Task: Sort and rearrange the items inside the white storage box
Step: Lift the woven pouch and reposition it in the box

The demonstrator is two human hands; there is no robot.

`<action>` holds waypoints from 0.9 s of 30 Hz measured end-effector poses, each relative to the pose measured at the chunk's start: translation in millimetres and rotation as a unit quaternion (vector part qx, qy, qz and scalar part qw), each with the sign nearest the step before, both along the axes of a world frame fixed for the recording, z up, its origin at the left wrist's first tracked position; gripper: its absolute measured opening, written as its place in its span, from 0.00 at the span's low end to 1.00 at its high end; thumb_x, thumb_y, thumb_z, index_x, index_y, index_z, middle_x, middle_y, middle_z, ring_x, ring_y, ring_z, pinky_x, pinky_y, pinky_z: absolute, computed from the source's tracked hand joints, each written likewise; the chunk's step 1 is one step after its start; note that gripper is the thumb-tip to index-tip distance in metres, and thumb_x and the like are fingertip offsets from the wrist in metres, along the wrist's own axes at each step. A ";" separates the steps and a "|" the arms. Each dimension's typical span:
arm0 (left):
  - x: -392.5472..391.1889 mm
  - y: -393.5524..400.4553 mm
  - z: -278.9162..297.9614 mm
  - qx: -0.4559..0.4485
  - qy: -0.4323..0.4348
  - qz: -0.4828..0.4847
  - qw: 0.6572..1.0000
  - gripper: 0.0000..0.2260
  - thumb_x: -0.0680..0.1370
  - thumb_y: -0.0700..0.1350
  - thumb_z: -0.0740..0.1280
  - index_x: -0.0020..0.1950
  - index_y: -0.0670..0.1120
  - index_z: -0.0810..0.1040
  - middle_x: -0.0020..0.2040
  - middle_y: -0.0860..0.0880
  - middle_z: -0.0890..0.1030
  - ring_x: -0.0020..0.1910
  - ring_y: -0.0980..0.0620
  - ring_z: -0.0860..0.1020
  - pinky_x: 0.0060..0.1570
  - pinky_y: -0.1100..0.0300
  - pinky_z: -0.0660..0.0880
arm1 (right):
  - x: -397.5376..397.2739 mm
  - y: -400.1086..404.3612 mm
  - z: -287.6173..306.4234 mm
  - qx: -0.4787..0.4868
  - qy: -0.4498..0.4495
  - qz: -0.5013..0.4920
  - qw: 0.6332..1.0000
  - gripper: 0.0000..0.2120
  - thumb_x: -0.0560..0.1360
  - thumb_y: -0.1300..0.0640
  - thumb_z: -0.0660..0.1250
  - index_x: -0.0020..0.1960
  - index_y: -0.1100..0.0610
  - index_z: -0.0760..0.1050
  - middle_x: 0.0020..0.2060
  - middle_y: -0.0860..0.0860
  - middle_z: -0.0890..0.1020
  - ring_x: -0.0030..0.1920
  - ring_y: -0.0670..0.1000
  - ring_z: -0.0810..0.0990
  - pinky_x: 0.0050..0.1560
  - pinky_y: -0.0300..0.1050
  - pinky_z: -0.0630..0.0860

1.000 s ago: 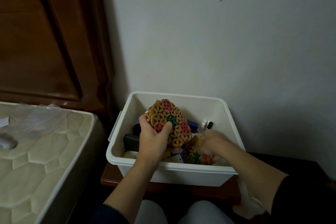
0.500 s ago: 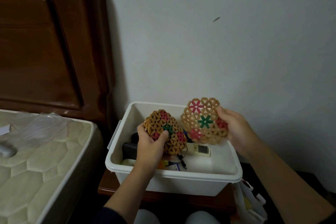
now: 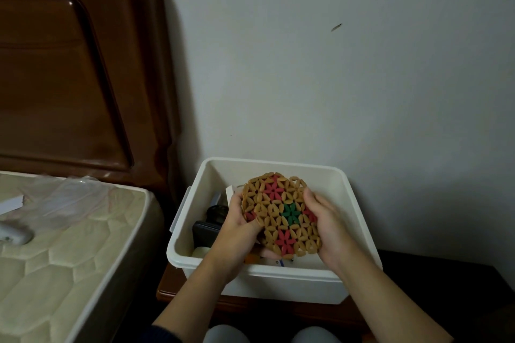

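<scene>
The white storage box (image 3: 359,211) stands on a wooden bedside table against the wall. Above its middle I hold the beaded coasters (image 3: 281,214), tan with red and green flower patterns, stacked face to face so only the top one shows. My left hand (image 3: 237,228) grips their left edge and underside. My right hand (image 3: 328,228) grips their right edge. Inside the box on the left lie a dark round object (image 3: 216,211), a black rectangular item (image 3: 204,232) and a pale item (image 3: 200,252); other contents are hidden under my hands.
A mattress (image 3: 69,253) fills the left, with clear plastic wrap (image 3: 64,198) and a white device (image 3: 14,234) on it. A dark wooden headboard (image 3: 69,78) rises behind. The bedside table (image 3: 167,284) edge shows under the box. A white wall stands behind.
My right hand lifted a second coaster out of the box, then brought it leftward onto the one in my left hand; both hands now hold them together.
</scene>
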State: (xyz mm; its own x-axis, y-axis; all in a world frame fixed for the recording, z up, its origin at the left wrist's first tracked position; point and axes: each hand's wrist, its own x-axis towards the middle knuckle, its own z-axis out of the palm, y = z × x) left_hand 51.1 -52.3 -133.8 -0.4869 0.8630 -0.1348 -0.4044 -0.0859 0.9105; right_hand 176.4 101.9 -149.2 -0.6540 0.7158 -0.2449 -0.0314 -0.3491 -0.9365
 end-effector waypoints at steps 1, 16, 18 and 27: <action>0.8 -0.1 1.5 -0.002 -0.003 -0.003 1.000 0.23 0.79 0.44 0.73 0.68 0.63 0.72 0.62 0.47 0.84 0.59 0.39 0.85 0.44 0.39 0.85 | -0.9 -1.1 -1.1 0.017 -0.004 -0.001 1.000 0.20 0.79 0.37 0.68 0.65 0.46 0.82 0.60 0.51 0.86 0.61 0.54 0.85 0.60 0.60 0.83; 4.8 2.3 0.8 -0.032 0.043 -0.036 0.998 0.28 0.73 0.54 0.80 0.69 0.63 0.70 0.64 0.49 0.82 0.58 0.47 0.86 0.43 0.42 0.85 | -8.0 -6.0 -3.4 0.210 -0.055 -0.042 0.975 0.13 0.80 0.31 0.59 0.59 0.35 0.74 0.57 0.42 0.82 0.61 0.49 0.81 0.58 0.56 0.83; 5.4 3.6 -1.0 -0.029 0.063 -0.019 0.997 0.30 0.74 0.48 0.80 0.70 0.61 0.69 0.61 0.50 0.84 0.57 0.50 0.86 0.44 0.47 0.85 | -8.7 -6.3 -3.5 0.230 -0.058 -0.041 0.971 0.13 0.80 0.31 0.57 0.61 0.32 0.72 0.62 0.44 0.79 0.64 0.49 0.79 0.61 0.59 0.81; 2.1 6.6 0.9 -0.051 0.020 -0.001 0.999 0.29 0.81 0.73 0.48 0.63 0.64 0.83 0.61 0.52 0.86 0.61 0.52 0.84 0.55 0.55 0.83 | -6.3 -6.5 -4.2 0.206 -0.025 -0.027 0.978 0.10 0.80 0.38 0.66 0.60 0.36 0.75 0.58 0.37 0.81 0.65 0.45 0.79 0.61 0.52 0.81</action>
State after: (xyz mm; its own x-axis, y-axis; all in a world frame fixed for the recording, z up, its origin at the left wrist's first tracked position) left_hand 53.2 -45.7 -132.9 -0.4922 0.8466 -0.2024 -0.3685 0.0081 0.9296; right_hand 170.1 95.4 -153.4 -0.6065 0.7941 0.0405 0.0095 0.0581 -0.9983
